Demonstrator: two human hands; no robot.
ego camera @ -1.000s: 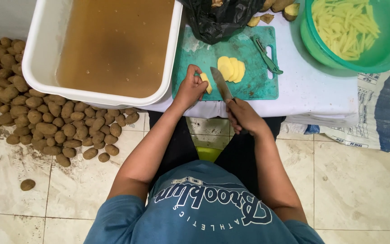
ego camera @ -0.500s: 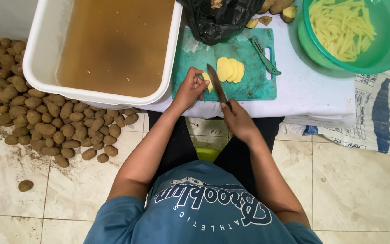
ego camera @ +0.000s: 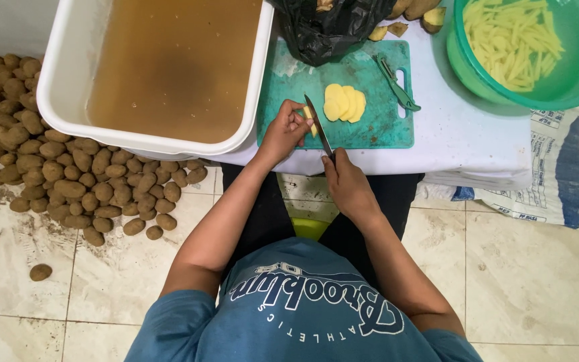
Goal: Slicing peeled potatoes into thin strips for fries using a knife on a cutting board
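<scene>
Head view: left hand (ego camera: pixel 283 134) pinches potato piece (ego camera: pixel 311 121); right hand (ego camera: pixel 348 184) grips knife (ego camera: pixel 317 126).

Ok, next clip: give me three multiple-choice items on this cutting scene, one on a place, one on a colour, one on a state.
1. Where do the cut potato slices lie?
A. on the cutting board
B. in the white tub
C. on the floor

2. What colour is the bowl holding the potato strips?
A. red
B. green
C. white

3. What does the right hand hold?
A. a peeler
B. nothing
C. a knife

Key: 1 A, the slices rest fanned on the teal board. 2 B, its rim is green. 3 C, the hand grips the handle, blade on the board.
</scene>
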